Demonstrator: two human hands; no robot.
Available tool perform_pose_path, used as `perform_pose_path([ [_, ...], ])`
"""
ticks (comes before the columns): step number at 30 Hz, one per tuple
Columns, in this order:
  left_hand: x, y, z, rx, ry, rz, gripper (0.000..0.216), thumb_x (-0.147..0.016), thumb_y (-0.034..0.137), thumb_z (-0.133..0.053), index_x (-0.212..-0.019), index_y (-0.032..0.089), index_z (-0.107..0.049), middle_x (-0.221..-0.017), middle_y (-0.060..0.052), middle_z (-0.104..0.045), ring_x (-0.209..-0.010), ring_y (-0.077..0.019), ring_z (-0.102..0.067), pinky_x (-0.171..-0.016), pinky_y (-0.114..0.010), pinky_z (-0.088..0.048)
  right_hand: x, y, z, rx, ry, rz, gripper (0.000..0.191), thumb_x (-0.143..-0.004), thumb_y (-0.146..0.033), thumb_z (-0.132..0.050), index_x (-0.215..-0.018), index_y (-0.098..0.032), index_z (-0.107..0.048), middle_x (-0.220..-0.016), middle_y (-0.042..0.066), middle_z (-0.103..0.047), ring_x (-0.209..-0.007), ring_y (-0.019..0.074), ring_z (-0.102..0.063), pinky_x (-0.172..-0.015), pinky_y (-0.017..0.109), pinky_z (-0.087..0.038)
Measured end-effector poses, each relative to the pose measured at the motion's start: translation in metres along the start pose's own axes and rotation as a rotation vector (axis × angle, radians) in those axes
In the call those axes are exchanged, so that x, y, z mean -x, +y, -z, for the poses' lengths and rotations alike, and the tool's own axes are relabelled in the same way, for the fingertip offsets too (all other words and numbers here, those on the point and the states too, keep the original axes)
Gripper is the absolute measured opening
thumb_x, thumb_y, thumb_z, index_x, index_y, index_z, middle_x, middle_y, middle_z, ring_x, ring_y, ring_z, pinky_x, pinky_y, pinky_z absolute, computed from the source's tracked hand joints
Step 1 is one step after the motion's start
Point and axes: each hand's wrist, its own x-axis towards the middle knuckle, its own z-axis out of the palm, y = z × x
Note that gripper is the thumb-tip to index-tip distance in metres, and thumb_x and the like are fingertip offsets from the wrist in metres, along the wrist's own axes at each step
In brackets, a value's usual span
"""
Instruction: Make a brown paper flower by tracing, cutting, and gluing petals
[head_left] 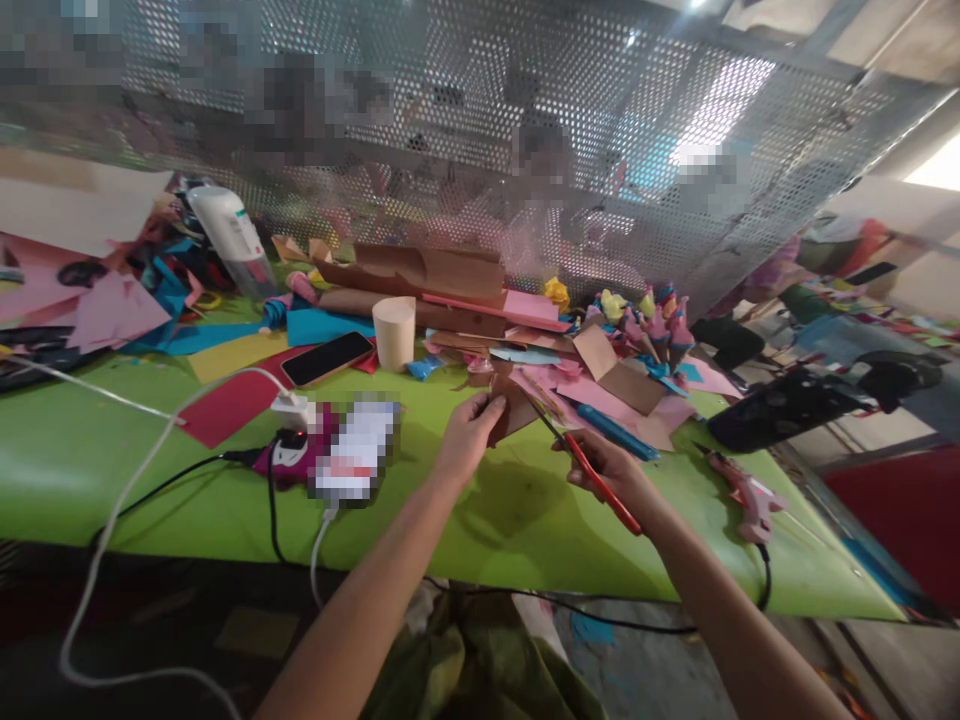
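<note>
My left hand [466,437] pinches a small brown piece of card [511,408] just above the green table [112,470]. My right hand [609,472] is closed around red-handled scissors [592,472], whose dark blades point up-left to the edge of that card. Both forearms reach in from the bottom of the view.
A phone [326,358], a tan paper cylinder [394,332], brown card rolls [427,275] and coloured paper scraps crowd the back. A pink glue gun [746,495] lies at right, a blue pen [616,432] near the scissors. A power strip with cables [296,440] sits at left. A perforated metal screen [480,130] stands behind.
</note>
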Motion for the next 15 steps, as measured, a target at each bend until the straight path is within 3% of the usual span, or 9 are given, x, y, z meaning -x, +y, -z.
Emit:
perform_pose_path([
  [8,-0.004,-0.007,0.005,-0.093,-0.020,-0.044,0.037,-0.078,0.054,-0.066,-0.076,0.017,-0.063,-0.061,0.004,-0.051,-0.055,-0.0109,-0.043,-0.050,-0.023,-0.029,0.002,-0.003,0.004,0.061,-0.030,0.004,0.048,-0.073,-0.058,-0.075,-0.101,-0.020,-0.063,-0.065,-0.005,-0.048,-0.054,0.0113,-0.038,-0.051,0.025,-0.031],
  [15,-0.004,0.000,0.006,-0.161,-0.045,-0.092,0.031,-0.081,0.047,-0.063,-0.083,0.016,-0.068,-0.074,-0.001,-0.064,-0.071,-0.0163,-0.055,-0.066,-0.026,-0.038,0.009,-0.004,0.014,0.274,-0.078,0.102,0.055,-0.080,-0.068,-0.065,-0.110,-0.021,-0.060,-0.073,-0.002,-0.056,-0.063,0.0152,-0.049,-0.060,0.027,-0.041],
])
